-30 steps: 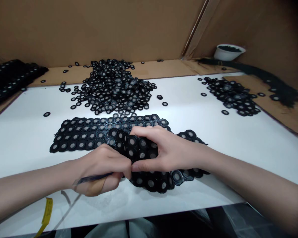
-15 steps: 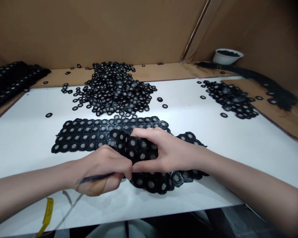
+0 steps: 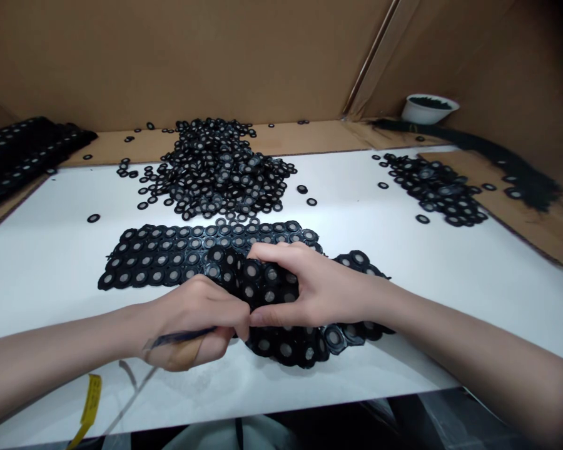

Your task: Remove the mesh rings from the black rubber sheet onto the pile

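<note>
Under my right hand (image 3: 316, 287) is a mat of joined black rings with pale centres (image 3: 281, 350). It is bunched and folded, and my fingers and thumb clasp its fold. My left hand (image 3: 194, 319) is closed, its fingertips meeting the right thumb at the mat's edge. A thin dark strip crosses the left palm with a tan patch below it; I cannot make out what the closed fingers hold. Behind both hands, a flat panel of the same rings in rows (image 3: 154, 256) lies on the white tabletop (image 3: 51, 262), partly covered by the folded mat.
A heap of loose black rings (image 3: 220, 172) stands behind the panel, with a smaller pile (image 3: 436, 190) at right. Dark strands (image 3: 497, 153) and a white bowl (image 3: 429, 111) are at the right rear. Stacked ring sheets (image 3: 23, 150) lie far left. A yellow tape (image 3: 91, 400) hangs near the front edge.
</note>
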Available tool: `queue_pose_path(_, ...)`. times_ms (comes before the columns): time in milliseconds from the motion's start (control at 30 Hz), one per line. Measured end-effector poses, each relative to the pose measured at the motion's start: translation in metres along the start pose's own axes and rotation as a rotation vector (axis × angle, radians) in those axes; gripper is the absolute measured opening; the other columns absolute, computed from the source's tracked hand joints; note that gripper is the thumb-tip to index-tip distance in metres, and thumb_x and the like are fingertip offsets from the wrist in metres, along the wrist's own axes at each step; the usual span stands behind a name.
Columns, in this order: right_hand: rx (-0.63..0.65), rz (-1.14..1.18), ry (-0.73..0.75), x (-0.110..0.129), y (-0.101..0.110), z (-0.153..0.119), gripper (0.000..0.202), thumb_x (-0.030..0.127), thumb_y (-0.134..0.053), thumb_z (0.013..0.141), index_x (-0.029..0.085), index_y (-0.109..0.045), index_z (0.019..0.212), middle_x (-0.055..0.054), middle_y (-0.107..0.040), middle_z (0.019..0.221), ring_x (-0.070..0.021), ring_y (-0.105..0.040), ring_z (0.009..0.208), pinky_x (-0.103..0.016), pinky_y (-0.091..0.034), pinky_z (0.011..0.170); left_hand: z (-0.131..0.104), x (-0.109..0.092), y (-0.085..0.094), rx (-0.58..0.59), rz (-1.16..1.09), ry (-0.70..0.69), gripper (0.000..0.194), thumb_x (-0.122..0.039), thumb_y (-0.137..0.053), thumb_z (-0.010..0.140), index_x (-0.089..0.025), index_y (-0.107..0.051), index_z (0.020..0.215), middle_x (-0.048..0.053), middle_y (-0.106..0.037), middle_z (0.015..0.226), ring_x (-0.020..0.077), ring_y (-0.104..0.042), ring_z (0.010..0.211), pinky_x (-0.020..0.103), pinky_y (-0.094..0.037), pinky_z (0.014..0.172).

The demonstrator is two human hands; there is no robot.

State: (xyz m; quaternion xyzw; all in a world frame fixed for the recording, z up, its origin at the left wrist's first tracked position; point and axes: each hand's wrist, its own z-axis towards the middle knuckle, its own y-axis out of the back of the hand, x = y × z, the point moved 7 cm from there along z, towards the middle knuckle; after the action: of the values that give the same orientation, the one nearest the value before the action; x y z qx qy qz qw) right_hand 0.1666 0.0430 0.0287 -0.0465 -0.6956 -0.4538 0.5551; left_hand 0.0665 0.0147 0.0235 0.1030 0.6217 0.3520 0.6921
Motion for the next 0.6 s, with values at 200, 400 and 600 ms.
queue_pose_path(200,0.002,0.012,-0.003,-0.0003,0.0,0.0004,0.032,0.042,-0.069,0.075,0.019,-0.053,0.091,0.001,-0.061,0.082,-0.0162,-0.056,0.075,-0.027,-0.044,0.067,-0.0003,0.0,0.0005,-0.001,0.006,0.0,0.017,-0.01,-0.04,0.077,-0.018,-0.052,0.085,-0.002,-0.05,0.058,0.0104,-0.043,0.05,0.022,-0.034,0.05)
queue_pose_path(400,-0.004,0.003,0.005,-0.0003,0.0006,0.0005,0.032,0.042,-0.069,0.075,0.019,-0.052,0.09,0.001,-0.06,0.081,-0.0158,-0.055,0.074,-0.027,-0.044,0.065,0.0004,0.0003,-0.0004,0.006,0.011,0.0,0.016,-0.011,-0.04,0.079,-0.018,-0.051,0.087,-0.002,-0.051,0.058,0.0108,-0.043,0.05,0.022,-0.035,0.051)
queue_pose_path(600,0.0,-0.004,0.001,-0.0013,0.0,0.0,0.032,0.042,-0.068,0.075,0.019,-0.052,0.09,0.001,-0.06,0.08,-0.016,-0.056,0.074,-0.027,-0.044,0.066,0.0004,-0.0008,0.0006,0.005,0.008,-0.004,0.015,-0.012,-0.039,0.079,-0.018,-0.051,0.086,-0.002,-0.051,0.058,0.0114,-0.044,0.05,0.022,-0.035,0.051)
